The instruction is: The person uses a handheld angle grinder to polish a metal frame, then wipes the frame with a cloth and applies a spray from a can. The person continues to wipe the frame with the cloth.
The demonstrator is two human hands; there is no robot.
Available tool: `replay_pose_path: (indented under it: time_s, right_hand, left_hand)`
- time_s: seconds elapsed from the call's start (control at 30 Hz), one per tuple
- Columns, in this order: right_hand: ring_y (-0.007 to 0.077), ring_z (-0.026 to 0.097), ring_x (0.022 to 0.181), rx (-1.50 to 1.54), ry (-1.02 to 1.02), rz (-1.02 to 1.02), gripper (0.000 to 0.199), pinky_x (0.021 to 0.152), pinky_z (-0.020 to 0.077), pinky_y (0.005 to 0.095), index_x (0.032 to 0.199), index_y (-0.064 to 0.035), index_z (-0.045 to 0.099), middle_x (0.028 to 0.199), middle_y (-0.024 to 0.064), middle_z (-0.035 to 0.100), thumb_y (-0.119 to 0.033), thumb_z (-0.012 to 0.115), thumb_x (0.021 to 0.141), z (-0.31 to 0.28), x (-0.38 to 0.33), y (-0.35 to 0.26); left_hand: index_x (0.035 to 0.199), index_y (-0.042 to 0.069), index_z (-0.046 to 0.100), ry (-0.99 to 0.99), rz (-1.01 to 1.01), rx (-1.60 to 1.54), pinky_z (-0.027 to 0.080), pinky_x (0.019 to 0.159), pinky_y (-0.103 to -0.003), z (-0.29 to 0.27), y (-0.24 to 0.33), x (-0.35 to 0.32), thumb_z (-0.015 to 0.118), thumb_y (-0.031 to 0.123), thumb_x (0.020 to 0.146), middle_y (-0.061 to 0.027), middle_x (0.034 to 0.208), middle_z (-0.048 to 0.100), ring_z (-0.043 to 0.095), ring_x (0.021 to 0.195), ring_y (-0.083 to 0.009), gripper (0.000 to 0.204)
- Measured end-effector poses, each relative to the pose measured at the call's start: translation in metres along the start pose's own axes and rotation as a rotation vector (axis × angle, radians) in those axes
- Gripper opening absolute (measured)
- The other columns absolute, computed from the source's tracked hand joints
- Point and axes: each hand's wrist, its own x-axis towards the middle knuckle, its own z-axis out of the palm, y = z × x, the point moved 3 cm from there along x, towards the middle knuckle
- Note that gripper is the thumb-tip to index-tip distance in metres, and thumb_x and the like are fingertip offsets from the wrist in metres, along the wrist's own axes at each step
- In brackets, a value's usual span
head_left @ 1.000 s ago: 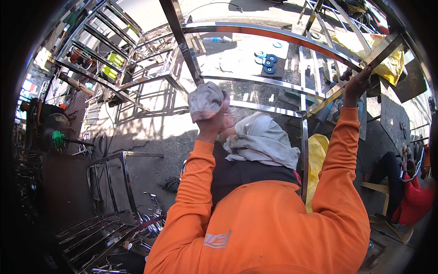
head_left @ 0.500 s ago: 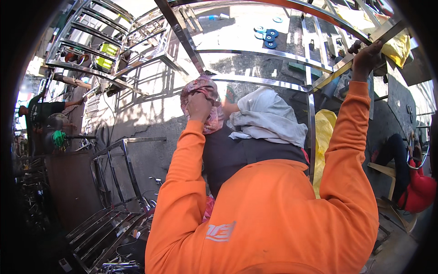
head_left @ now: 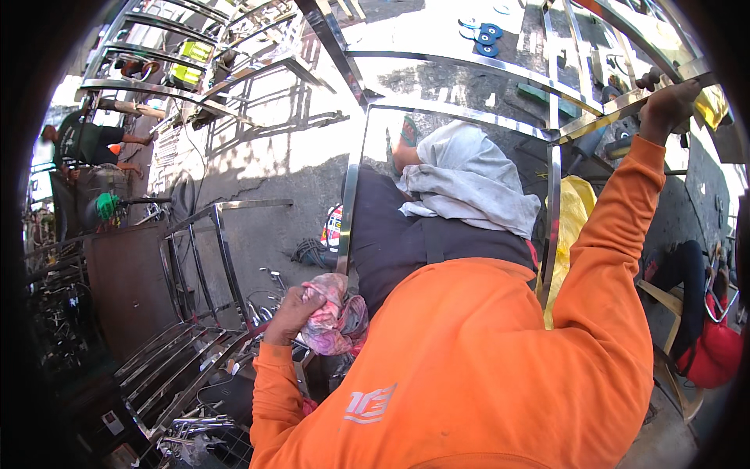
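Observation:
My left hand (head_left: 292,314) is closed on a crumpled pink patterned rag (head_left: 332,316), low on the left beside my thigh. The rag is bunched by the lower end of one leg of a shiny metal frame (head_left: 356,187). At the upper right my right hand (head_left: 670,108) is wrapped round a bar of that same frame. The frame stands across my legs, with two crossbars running ahead of me. Over my knee lies a pale grey cloth (head_left: 476,191), and my bare foot shows just past it.
Blue discs (head_left: 487,39) lie on the floor ahead. A yellow sack (head_left: 574,211) is beside the frame's right leg. More metal frames (head_left: 141,87) stand at the left, along with a brown board (head_left: 129,273). One person (head_left: 86,144) is at far left, another (head_left: 711,344) at far right.
My left hand has come down and toward me with the rag, from the frame's upper corner to beside my thigh. My right hand keeps its grip on the bar.

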Motion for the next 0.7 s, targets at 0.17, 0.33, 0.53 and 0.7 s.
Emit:
replay_pose_path:
  time_s: [0.17, 0.33, 0.53, 0.7]
  right_hand:
    - [0.0199, 0.058, 0.049, 0.555, -0.193, 0.399, 0.062, 0.047, 0.0495, 0.0312, 0.086, -0.0007, 0.049, 0.063, 0.0107, 0.057, -0.057, 0.031, 0.103, 0.002, -0.012, -0.019]
    - [0.0191, 0.053, 0.044, 0.484, -0.23, 0.224, 0.059, 0.041, 0.0444, 0.0308, 0.085, -0.0082, 0.037, 0.056, 0.0084, 0.05, -0.064, 0.028, 0.102, -0.005, -0.016, -0.043]
    - [0.0182, 0.051, 0.042, 0.525, -0.232, 0.338, 0.059, 0.041, 0.0439, 0.0302, 0.089, -0.0054, 0.041, 0.058, 0.0093, 0.052, -0.061, 0.026, 0.103, -0.002, -0.024, -0.048]
    - [0.0184, 0.052, 0.043, 0.469, -0.256, 0.305, 0.059, 0.041, 0.0443, 0.0296, 0.095, -0.0038, 0.043, 0.06, 0.011, 0.053, -0.06, 0.026, 0.104, 0.0, -0.022, -0.049]
  left_hand:
    - [0.111, -0.004, 0.067, 0.046, 0.682, -0.39, 0.053, 0.077, -0.029, 0.04, 0.089, 0.123, 0.056, 0.009, 0.095, -0.0068, 0.099, 0.072, 0.068, 0.085, -0.0166, 0.023]
    - [0.092, -0.006, 0.068, 0.536, 0.804, 0.859, 0.056, 0.08, -0.043, 0.132, 0.136, 0.29, 0.06, 0.014, 0.088, -0.0211, 0.104, 0.067, 0.069, 0.092, -0.0383, 0.021]
    - [0.081, 0.001, 0.072, 0.53, 0.534, 1.207, 0.058, 0.072, -0.046, 0.163, 0.136, 0.326, 0.064, 0.015, 0.084, -0.0198, 0.096, 0.068, 0.072, 0.081, -0.0355, 0.016]
    - [0.105, 0.0, 0.068, 0.438, 0.375, 1.266, 0.059, 0.071, -0.045, 0.139, 0.127, 0.338, 0.062, 0.02, 0.087, -0.0202, 0.126, 0.057, 0.072, 0.081, -0.0365, 0.028]
